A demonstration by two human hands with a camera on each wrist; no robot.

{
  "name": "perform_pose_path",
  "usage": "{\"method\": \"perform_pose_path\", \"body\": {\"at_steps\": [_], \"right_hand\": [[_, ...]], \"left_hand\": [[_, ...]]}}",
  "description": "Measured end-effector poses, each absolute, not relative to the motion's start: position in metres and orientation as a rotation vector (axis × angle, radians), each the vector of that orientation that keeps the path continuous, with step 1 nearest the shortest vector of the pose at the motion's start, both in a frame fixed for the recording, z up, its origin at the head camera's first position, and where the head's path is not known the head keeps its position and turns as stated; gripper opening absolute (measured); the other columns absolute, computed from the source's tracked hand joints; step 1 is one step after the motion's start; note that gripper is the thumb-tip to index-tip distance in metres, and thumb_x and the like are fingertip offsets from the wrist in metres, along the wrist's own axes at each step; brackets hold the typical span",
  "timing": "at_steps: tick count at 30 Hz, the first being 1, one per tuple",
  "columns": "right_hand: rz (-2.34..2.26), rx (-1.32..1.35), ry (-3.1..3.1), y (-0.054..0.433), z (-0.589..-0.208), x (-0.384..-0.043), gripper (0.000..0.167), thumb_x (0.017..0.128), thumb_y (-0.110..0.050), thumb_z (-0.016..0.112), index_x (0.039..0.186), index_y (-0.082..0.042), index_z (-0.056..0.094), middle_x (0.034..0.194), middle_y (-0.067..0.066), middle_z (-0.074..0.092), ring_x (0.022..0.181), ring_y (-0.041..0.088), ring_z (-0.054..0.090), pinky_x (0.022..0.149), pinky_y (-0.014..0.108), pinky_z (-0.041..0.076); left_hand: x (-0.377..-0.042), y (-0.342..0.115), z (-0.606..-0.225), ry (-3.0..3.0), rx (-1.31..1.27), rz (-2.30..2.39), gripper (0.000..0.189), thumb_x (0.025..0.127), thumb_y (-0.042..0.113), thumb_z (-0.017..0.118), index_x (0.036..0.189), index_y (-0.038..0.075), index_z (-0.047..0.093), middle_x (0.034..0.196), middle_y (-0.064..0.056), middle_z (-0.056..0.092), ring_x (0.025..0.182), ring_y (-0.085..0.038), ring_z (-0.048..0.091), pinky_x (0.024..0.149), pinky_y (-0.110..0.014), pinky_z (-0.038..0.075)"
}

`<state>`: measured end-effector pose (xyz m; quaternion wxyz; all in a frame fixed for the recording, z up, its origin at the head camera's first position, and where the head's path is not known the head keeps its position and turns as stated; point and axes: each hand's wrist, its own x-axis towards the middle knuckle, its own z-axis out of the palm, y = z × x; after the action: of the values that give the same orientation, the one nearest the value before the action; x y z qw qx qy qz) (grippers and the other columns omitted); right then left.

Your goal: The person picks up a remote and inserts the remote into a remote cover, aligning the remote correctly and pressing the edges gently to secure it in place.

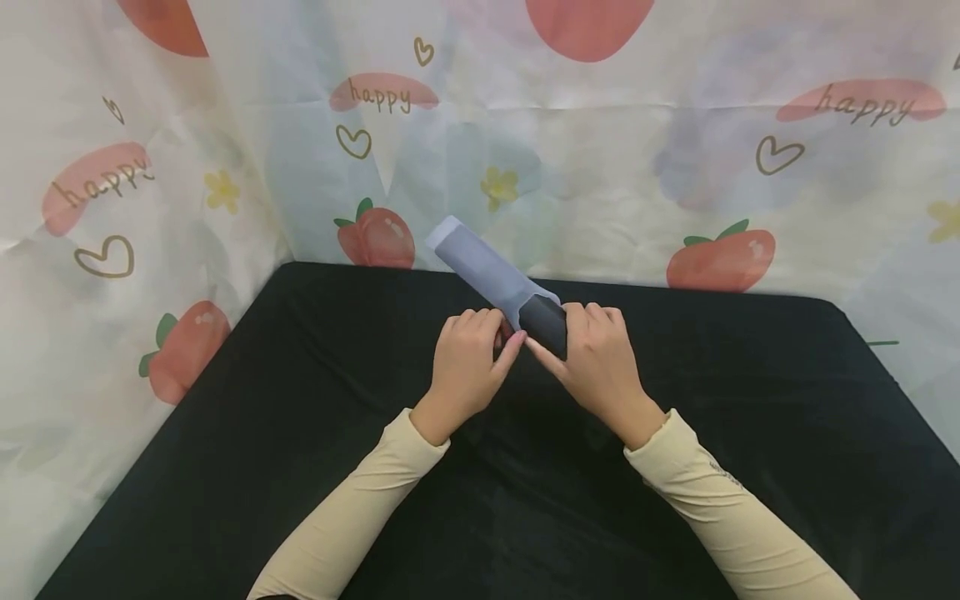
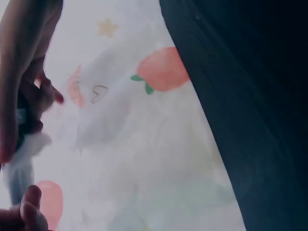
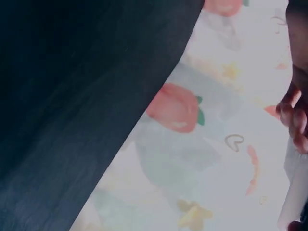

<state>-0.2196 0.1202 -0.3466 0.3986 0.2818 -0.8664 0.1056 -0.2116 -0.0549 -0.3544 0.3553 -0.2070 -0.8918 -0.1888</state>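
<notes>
Both hands are together over the middle of the table, on a black bar-shaped object (image 1: 543,323) partly inside a translucent, frosted sleeve (image 1: 483,265). The sleeve slants up and away to the left, its flat whitish end farthest off. My right hand (image 1: 606,360) grips the black object at its near end. With thumb and curled fingers, my left hand (image 1: 467,360) pinches the sleeve beside its mouth. Both thumb tips nearly meet there. In the left wrist view, only parts of the hands and the sleeve (image 2: 20,180) show at the left edge. The black object's exact kind is unclear.
A black cloth covers the table (image 1: 360,350) beneath both forearms. Behind it and to the left hangs a pale curtain (image 1: 615,167) printed with strawberries, hearts, flowers and the word "happy". The table's far edge runs just beyond the hands.
</notes>
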Motion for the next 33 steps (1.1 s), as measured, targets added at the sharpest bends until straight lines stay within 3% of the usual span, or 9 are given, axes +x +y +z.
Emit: {"method": "perform_pose_path", "body": {"at_steps": [9,16,22,33], "right_hand": [[0.414,0.767,-2.345,0.122,-0.343,-0.215,0.052,0.078,-0.035,0.070,0.100,0.009,0.054,0.076,0.017,0.057,0.068,0.029,0.053,0.073,0.046,0.043],[0.322,0.652,-2.258,0.122,-0.339,-0.211,0.047,0.082,-0.040,0.062,0.088,0.006,0.056,0.062,0.015,0.053,0.058,0.028,0.051,0.070,0.047,0.040],[0.285,0.549,-2.263,0.117,-0.340,-0.205,0.046,0.085,-0.041,0.053,0.077,0.005,0.052,0.054,0.012,0.046,0.051,0.028,0.048,0.065,0.046,0.038],[0.306,0.526,-2.291,0.116,-0.337,-0.204,0.047,0.087,-0.040,0.049,0.077,0.005,0.053,0.054,0.013,0.047,0.051,0.029,0.047,0.064,0.046,0.037]], "left_hand": [[-0.212,-0.054,-0.348,-2.332,-0.545,-0.753,0.024,0.088,0.029,0.064,0.078,0.007,0.060,0.064,-0.002,0.053,0.061,-0.014,0.047,0.063,-0.029,0.040],[-0.212,-0.051,-0.343,-2.229,-0.608,-0.411,0.013,0.091,0.018,0.060,0.083,0.009,0.065,0.072,-0.002,0.063,0.070,-0.018,0.054,0.072,-0.032,0.045],[-0.216,-0.050,-0.345,-2.153,-0.775,-0.441,0.011,0.092,0.013,0.057,0.084,0.008,0.063,0.075,-0.001,0.059,0.072,-0.017,0.048,0.068,-0.028,0.040],[-0.219,-0.054,-0.349,-2.140,-0.978,-0.586,0.011,0.092,0.016,0.057,0.086,0.008,0.062,0.077,-0.001,0.059,0.077,-0.017,0.046,0.070,-0.027,0.038]]}}
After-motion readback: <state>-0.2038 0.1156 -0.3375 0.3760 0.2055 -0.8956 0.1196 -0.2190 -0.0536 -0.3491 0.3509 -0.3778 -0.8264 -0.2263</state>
